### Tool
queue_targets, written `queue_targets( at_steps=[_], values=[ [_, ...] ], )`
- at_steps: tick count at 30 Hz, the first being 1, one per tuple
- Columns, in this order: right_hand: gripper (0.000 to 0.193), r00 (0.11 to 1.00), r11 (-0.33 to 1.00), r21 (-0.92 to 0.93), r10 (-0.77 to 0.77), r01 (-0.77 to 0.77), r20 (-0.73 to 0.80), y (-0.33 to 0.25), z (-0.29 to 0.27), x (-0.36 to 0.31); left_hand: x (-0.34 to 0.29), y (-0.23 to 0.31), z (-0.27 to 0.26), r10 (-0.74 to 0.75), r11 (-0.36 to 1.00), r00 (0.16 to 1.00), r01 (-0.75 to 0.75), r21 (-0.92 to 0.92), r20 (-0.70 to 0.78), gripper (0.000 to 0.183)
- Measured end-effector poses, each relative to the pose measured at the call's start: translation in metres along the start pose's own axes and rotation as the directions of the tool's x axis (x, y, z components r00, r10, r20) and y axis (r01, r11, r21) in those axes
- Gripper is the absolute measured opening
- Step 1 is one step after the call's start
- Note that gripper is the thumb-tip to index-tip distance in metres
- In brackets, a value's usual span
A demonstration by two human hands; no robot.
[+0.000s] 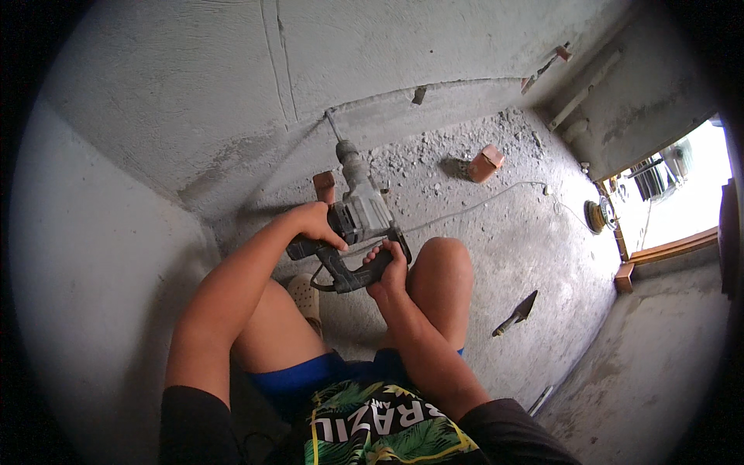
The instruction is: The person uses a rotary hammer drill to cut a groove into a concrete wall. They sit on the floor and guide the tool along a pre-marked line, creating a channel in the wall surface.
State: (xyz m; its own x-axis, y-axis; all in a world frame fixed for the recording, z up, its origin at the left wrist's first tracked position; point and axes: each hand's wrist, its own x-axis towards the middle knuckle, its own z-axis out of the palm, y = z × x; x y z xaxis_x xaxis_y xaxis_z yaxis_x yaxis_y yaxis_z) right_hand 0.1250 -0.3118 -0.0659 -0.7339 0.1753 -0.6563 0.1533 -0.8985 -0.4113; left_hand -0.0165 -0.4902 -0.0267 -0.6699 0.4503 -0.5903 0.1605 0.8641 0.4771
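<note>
Here, right grip (390, 268) around drill (370, 212)

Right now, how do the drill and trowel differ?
The drill is held by the left hand and right hand; the trowel lies on the floor. The drill is bulky with a narrow bit; the trowel is smaller with a flat, pointed blade. Both have handles.

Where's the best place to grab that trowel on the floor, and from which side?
Probably by the handle, from above on the near side: the trowel lies with its handle end toward you and its pointed blade angled away to the right.
</note>
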Motion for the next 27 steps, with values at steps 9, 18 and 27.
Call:
queue_targets(
  at_steps=[9, 18, 27],
  values=[
    [0.015, 0.999, 0.999, 0.026, -0.036, 0.036, 0.003, -0.012, -0.005, 0.000, 0.004, 0.020, -0.004, 0.014, 1.000, 0.999, -0.015, 0.020, 0.042, 0.090],
    [0.020, 0.999, 0.999, 0.013, -0.031, 0.031, -0.008, -0.051, -0.017, -0.019, 0.003, 0.049, 0.014, 0.057, 0.997, 0.997, -0.055, -0.047, 0.055, 0.092],
    [0.047, 0.992, 0.989, 0.085, -0.121, 0.118, 0.032, -0.104, -0.050, -0.081, -0.048, 0.117, 0.050, 0.222, 0.975, 0.971, -0.224, -0.008, -0.087, 0.079]
  ],
)
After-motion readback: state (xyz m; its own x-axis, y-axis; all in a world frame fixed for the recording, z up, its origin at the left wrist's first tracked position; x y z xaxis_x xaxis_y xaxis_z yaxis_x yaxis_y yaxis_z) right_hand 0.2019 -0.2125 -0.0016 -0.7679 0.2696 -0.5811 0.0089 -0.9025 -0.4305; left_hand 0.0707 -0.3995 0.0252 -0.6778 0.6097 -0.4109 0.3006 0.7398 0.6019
